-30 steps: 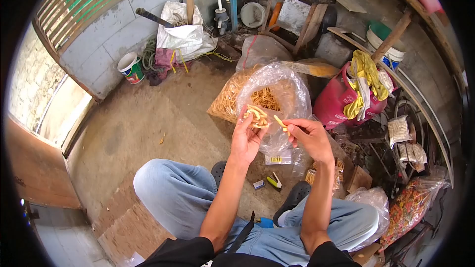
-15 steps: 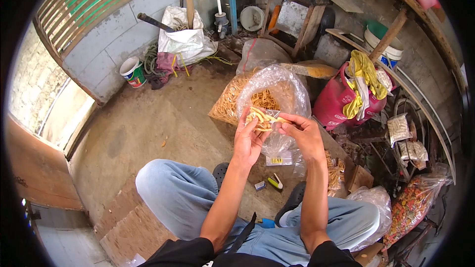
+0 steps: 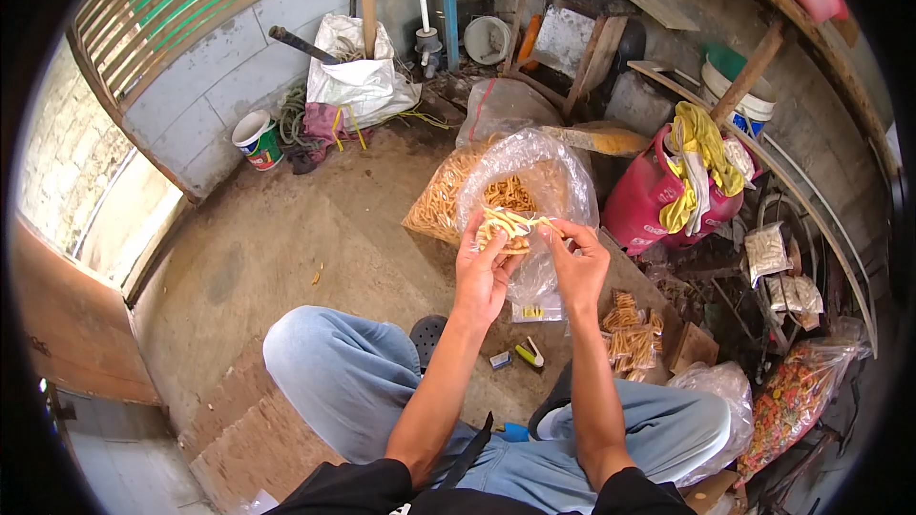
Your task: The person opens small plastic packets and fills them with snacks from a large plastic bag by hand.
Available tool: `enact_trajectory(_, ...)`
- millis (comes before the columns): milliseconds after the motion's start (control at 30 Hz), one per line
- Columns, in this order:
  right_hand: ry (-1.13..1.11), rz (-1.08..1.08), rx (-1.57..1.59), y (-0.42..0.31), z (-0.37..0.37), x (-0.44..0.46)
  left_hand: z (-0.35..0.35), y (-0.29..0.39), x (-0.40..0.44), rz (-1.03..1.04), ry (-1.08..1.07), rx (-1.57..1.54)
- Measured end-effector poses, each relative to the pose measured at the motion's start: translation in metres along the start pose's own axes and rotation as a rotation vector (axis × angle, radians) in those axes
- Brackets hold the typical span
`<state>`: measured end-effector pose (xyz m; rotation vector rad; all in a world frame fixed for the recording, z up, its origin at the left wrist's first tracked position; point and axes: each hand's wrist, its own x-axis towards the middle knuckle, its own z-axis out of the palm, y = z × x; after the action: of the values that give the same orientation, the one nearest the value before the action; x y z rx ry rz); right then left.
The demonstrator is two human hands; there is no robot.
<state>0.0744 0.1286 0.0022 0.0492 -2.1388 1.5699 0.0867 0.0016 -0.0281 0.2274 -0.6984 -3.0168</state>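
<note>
My left hand (image 3: 480, 277) is closed around a small clear bag of yellow snack sticks (image 3: 506, 231). Beside it, my right hand (image 3: 579, 265) pinches at the bag's right side, where a yellow stick shows near the fingertips; whether the fingers grip the stick or the plastic is hard to tell. Just beyond both hands stands a large open plastic bag (image 3: 439, 193) full of the same sticks. Several small filled packets (image 3: 632, 341) lie on the floor right of my right forearm.
A stapler (image 3: 530, 353) and a small box (image 3: 501, 360) lie between my feet. A pink container with yellow cloth (image 3: 637, 200) stands at the right, near a bag of colourful snacks (image 3: 797, 401). A paint bucket (image 3: 258, 140) and white sack (image 3: 358, 84) are at the back left.
My right hand has moved left and up to the small bag, with its fingers now at the bag's right side. The packets on the floor show more fully.
</note>
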Motion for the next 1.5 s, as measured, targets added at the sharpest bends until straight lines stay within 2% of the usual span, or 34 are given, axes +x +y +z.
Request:
enact_trajectory(200, -0.016, 0.08, 0.044, 0.007, 0.008, -0.006, 0.005, -0.001, -0.002, -0.003, -0.029, 0.105)
enact_trajectory(267, -0.001, -0.027, -0.015, 0.009, 0.008, -0.005, 0.002, -0.002, -0.001, -0.001, -0.044, 0.116)
enact_trajectory(400, -0.008, -0.072, 0.017, 0.01, 0.007, -0.002, 0.0, -0.002, -0.002, -0.009, -0.135, 0.167)
enact_trajectory(600, -0.106, 0.071, 0.111, 0.013, 0.004, 0.0, -0.003, 0.0, -0.001, -0.037, -0.159, 0.251)
enact_trajectory(667, -0.13, 0.203, 0.168, 0.002, 0.0, 0.001, 0.001, -0.001, -0.001, -0.026, -0.156, 0.225)
enact_trajectory(767, -0.154, 0.258, 0.144, -0.004, -0.002, 0.002, 0.001, 0.001, -0.001, -0.017, -0.163, 0.2)
enact_trajectory(900, -0.189, 0.198, 0.281, 0.0, -0.004, 0.001, 0.002, 0.005, -0.001, -0.022, -0.168, 0.186)
enact_trajectory(967, -0.244, 0.398, 0.44, 0.0, -0.005, 0.002, -0.002, 0.004, 0.001, 0.011, -0.178, 0.243)
enact_trajectory(1067, -0.258, 0.417, 0.441, -0.004, -0.007, 0.0, -0.004, 0.003, 0.0, 0.042, -0.201, 0.363)
enact_trajectory(1233, -0.188, 0.302, 0.354, -0.005, 0.002, -0.005, -0.008, 0.0, 0.0, 0.014, -0.254, 0.521)
enact_trajectory(1400, -0.2, 0.164, 0.364, 0.0, -0.002, 0.002, -0.002, 0.009, -0.001, -0.039, -0.17, 0.294)
enact_trajectory(1500, -0.208, 0.152, 0.209, -0.015, -0.014, 0.007, -0.006, 0.015, 0.002, -0.07, -0.179, 0.24)
